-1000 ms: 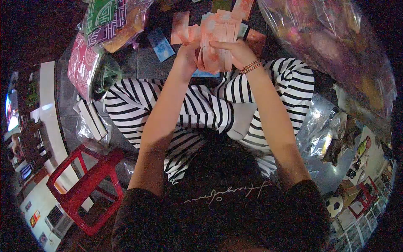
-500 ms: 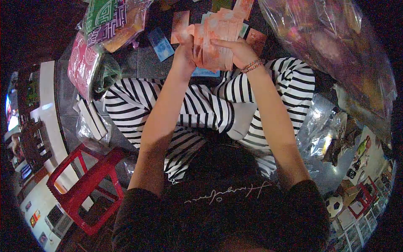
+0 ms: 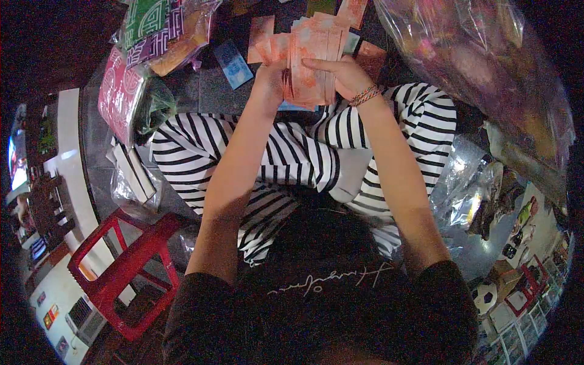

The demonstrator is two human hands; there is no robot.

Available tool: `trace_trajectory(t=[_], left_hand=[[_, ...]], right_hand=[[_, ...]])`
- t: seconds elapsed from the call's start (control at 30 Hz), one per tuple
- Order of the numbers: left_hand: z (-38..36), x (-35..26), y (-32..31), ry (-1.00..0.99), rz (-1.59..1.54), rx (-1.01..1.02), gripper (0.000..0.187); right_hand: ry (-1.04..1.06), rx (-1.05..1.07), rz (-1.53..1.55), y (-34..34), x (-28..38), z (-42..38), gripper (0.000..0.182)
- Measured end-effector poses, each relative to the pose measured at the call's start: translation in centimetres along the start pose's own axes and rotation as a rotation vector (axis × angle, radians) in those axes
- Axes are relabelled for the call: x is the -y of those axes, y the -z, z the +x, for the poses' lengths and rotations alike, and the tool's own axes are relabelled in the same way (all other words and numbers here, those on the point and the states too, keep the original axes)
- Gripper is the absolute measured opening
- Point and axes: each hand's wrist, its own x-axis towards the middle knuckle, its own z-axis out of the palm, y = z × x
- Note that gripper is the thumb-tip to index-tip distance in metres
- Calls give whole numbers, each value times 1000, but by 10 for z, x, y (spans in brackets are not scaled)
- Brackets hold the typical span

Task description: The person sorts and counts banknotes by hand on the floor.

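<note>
Above my crossed legs, both hands hold a fanned stack of orange-red paper notes (image 3: 313, 55). My left hand (image 3: 269, 82) is closed on the left part of the stack. My right hand (image 3: 350, 76), with a braided bracelet at its wrist, pinches the right side, its thumb lying across the front. Beneath the stack, a blue paper (image 3: 297, 106) shows in part. On the dark floor lie a blue note (image 3: 233, 64) left of the stack, an orange note (image 3: 261, 31) behind my left hand and another orange note (image 3: 370, 59) beside my right hand.
Patterned pink and green packages (image 3: 121, 91) in clear plastic lie at the upper left. A large plastic bag (image 3: 468, 67) fills the upper right. A red stool (image 3: 125, 274) lies at the lower left, crumpled clear plastic (image 3: 459, 188) right of my knee, and a ball (image 3: 484, 298) farther off.
The notes between my hands have shifted slightly, with more of them fanned out at the upper left. My left thumb has moved lower against the stack.
</note>
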Motion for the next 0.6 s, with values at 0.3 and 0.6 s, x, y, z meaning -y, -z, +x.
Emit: trace_trajectory(t=[0.3,0.6], left_hand=[[3,-1,-5,-2,-164,160,47],[12,8,16,78,-103,47,46]], right_hand=[[-39,-55,33,4,-1,0,33],[-33,-101,11,3,1,-1,32]])
